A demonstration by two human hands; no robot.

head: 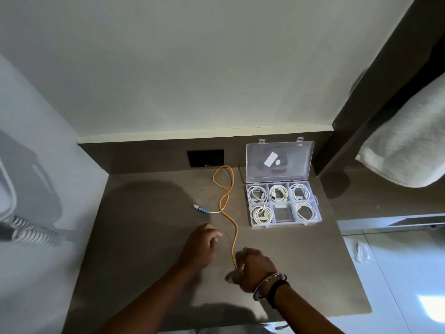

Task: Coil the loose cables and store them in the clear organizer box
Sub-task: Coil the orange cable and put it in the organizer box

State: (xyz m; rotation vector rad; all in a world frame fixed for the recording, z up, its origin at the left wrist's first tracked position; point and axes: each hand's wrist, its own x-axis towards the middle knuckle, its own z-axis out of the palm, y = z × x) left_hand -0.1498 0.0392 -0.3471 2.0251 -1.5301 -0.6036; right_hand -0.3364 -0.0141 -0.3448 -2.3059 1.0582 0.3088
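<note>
An orange cable (227, 189) lies loose on the dark tabletop (149, 237) in a long loop, with a white lead and a blue-and-white plug (201, 210) at its far end. My right hand (252, 268) is shut on the cable's near end. To the left of the cable my left hand (201, 245) hovers with fingers loosely apart, holding nothing. The clear organizer box (284, 222) stands open at the right, its lid (279, 162) upright. Several compartments hold coiled white cables; the front middle compartment (281, 214) has no cable in it.
A black wall socket (206, 158) sits in the back panel behind the cable loop. A white towel (409, 145) hangs at the right past the table's edge. A grey appliance with a ribbed hose (29, 233) stands at the left.
</note>
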